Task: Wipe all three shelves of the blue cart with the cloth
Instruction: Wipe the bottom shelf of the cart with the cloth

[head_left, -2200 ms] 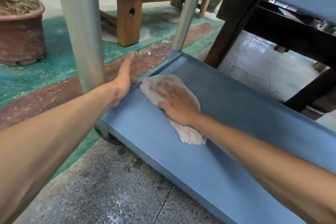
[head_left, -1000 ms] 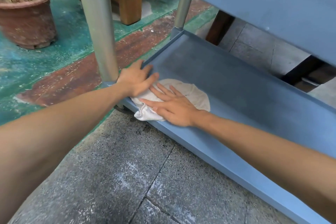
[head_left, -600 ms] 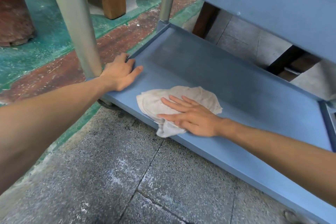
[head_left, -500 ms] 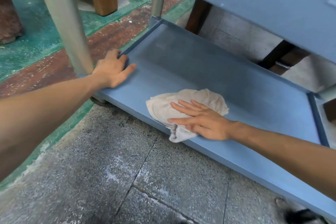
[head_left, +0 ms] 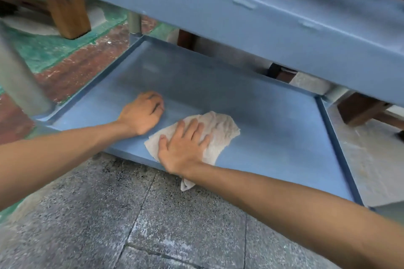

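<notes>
Bottom-shelf wipe is the step in hand. Right hand (head_left: 185, 148) lies flat on the crumpled off-white cloth (head_left: 218, 131), fingers spread open and pressing down, not gripping. Cloth sits on the blue plastic bottom shelf (head_left: 273, 129) of the cart, at the near edge, roughly mid-length; one corner of it hangs over that edge toward the grey speckled stone floor (head_left: 131, 225).

Left hand (head_left: 142, 113) rests on the same shelf just beside the cloth, toward the left end; fingers look curled, holding nothing, probably bracing. Some motion blur there.

Blue shelf above (head_left: 240, 6) overhangs the work area, so the far strip of the bottom shelf is in shadow. Grey metal corner post (head_left: 17, 72) stands at the near left corner.

Next move, my read: sweep the cloth toward the right end and then along the far edge, with the palm kept flat. Pull the hanging corner back onto the shelf so it doesn't drag. State of the other two shelves can't be judged from this view.
</notes>
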{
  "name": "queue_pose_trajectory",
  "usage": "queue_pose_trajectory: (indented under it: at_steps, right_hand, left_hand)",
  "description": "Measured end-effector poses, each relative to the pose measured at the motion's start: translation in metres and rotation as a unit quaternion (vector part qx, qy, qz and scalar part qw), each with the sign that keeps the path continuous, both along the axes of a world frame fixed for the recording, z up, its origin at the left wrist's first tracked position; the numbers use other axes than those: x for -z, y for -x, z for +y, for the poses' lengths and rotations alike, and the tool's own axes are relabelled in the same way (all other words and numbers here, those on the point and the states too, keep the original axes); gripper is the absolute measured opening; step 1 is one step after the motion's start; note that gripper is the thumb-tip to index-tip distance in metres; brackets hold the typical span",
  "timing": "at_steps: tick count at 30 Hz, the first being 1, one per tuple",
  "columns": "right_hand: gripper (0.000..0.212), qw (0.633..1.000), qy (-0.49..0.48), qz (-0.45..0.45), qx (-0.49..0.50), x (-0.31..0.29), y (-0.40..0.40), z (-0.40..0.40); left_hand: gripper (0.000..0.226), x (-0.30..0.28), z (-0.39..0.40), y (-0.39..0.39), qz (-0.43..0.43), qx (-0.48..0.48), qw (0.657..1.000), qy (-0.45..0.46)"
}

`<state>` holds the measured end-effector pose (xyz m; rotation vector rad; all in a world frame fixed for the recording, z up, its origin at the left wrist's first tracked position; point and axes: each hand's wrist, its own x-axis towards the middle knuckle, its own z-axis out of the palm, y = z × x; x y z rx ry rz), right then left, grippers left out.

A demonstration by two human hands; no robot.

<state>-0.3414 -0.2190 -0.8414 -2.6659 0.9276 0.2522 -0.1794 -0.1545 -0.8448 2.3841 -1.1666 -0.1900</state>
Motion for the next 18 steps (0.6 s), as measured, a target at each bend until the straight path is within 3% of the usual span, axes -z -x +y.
queue_pose_trajectory:
  at_steps: [3,5,11,18]
  right_hand:
    - [0.08,0.998,0.017,-0.011,-0.052,0.011,0.003,-0.005]
    - [0.08,0.995,0.009,-0.023,-0.099,0.013,0.009,-0.017]
    - [0.082,0.979,0.015,-0.048,-0.199,0.02,0.051,-0.06]
    - [0.075,0.975,0.026,-0.039,-0.219,0.02,0.087,-0.096]
  left_hand:
    - [0.062,0.013,0.006,0.014,0.029,0.024,0.999,-0.008]
    - [0.073,0.021,0.012,0.02,-0.034,0.082,0.994,-0.066]
    - [0.064,0.034,0.009,0.021,-0.104,0.108,0.981,-0.122]
    - [0.064,0.028,0.01,0.025,-0.118,0.121,0.974,-0.148]
